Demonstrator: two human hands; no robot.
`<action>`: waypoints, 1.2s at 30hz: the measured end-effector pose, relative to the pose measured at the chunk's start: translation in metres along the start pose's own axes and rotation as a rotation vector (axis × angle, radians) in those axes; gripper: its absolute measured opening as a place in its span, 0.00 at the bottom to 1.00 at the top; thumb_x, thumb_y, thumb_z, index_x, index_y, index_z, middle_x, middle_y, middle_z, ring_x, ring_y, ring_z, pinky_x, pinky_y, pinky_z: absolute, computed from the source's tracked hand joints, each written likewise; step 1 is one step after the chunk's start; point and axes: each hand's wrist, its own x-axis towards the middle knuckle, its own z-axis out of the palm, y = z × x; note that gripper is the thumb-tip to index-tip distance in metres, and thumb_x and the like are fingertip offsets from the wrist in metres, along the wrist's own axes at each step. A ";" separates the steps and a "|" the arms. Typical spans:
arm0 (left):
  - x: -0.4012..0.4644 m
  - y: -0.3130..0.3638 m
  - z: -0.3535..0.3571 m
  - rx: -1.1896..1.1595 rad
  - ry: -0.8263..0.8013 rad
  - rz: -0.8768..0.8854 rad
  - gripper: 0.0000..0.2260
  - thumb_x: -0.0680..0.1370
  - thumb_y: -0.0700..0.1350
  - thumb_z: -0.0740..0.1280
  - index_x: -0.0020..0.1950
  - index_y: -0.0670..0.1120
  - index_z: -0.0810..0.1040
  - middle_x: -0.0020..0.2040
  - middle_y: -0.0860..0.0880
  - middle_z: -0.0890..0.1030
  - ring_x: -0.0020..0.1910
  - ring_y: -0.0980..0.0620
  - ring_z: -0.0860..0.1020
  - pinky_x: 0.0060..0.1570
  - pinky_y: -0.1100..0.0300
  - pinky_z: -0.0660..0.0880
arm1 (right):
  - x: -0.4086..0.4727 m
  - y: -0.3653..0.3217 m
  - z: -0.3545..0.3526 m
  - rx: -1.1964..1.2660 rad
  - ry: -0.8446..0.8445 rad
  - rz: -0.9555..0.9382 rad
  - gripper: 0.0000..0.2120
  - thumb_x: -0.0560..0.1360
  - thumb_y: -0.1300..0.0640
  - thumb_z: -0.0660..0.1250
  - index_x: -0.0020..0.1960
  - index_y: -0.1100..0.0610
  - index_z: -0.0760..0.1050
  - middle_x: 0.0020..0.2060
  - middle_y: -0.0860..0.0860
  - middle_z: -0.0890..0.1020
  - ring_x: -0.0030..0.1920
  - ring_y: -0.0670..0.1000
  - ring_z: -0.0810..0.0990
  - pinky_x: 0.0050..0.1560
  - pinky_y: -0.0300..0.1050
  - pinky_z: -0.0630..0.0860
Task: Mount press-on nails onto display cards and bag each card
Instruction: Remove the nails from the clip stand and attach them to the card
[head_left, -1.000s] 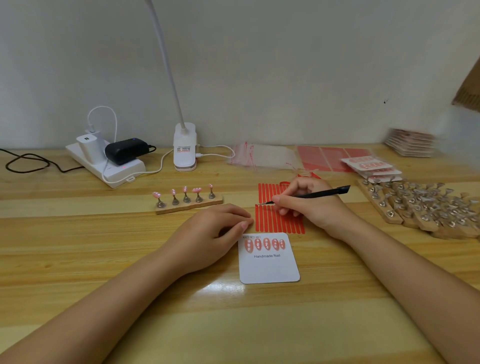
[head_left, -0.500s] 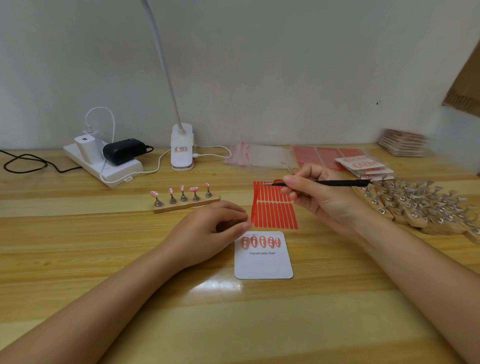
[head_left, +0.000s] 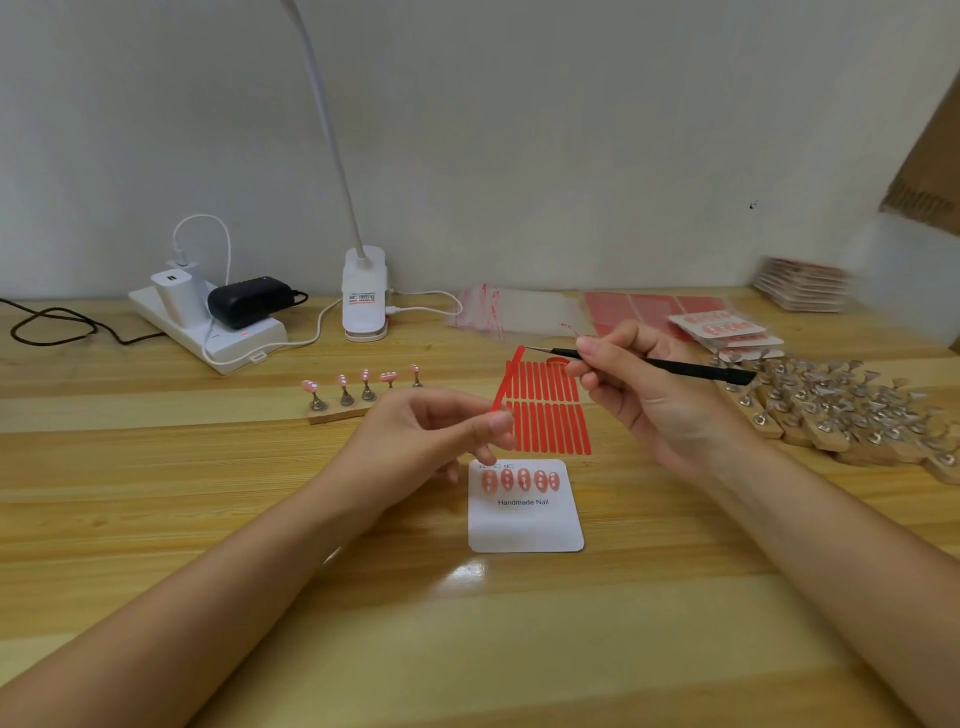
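Note:
A white display card (head_left: 524, 525) printed "Handmade Nail" lies on the wooden table with several pink nails along its top. Behind it lies a sheet of red adhesive strips (head_left: 548, 415). My left hand (head_left: 431, 436) pinches the lower end of one red strip (head_left: 506, 382) that is lifted off the sheet. My right hand (head_left: 639, 384) grips black tweezers (head_left: 649, 364), whose tip touches the strip's upper end. A wooden stand (head_left: 358, 395) with several pink nails on pegs sits to the left.
A power strip with chargers (head_left: 208, 312) and a lamp base (head_left: 364, 296) stand at the back. Clear bags (head_left: 519, 309), red sheets (head_left: 644, 306) and bagged cards (head_left: 722, 327) lie behind my right hand. Many empty wooden stands (head_left: 841, 410) are piled at the right.
My right hand lifted from the red sheet with the tweezers, peeling one strip up. My left hand left the card's corner and rose to pinch the strip's lower end.

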 end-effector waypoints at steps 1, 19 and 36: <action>0.000 0.000 0.000 -0.033 0.015 -0.020 0.11 0.64 0.51 0.70 0.41 0.47 0.85 0.39 0.47 0.85 0.33 0.58 0.80 0.28 0.68 0.74 | 0.000 0.000 0.000 0.004 0.001 0.000 0.07 0.62 0.60 0.70 0.35 0.57 0.72 0.30 0.52 0.82 0.28 0.43 0.79 0.31 0.31 0.76; 0.005 0.009 -0.022 0.062 -0.156 -0.118 0.12 0.66 0.53 0.69 0.39 0.47 0.84 0.34 0.47 0.82 0.26 0.54 0.71 0.25 0.68 0.70 | 0.003 0.015 -0.018 -1.468 0.100 -0.344 0.04 0.75 0.56 0.66 0.49 0.55 0.75 0.38 0.48 0.79 0.38 0.49 0.79 0.38 0.44 0.75; 0.003 0.008 -0.016 0.164 -0.176 -0.159 0.11 0.75 0.43 0.66 0.34 0.47 0.83 0.27 0.50 0.74 0.23 0.57 0.66 0.22 0.67 0.65 | 0.024 0.003 -0.006 -1.795 -0.053 -0.052 0.11 0.75 0.58 0.64 0.58 0.53 0.77 0.48 0.50 0.79 0.46 0.51 0.76 0.35 0.41 0.67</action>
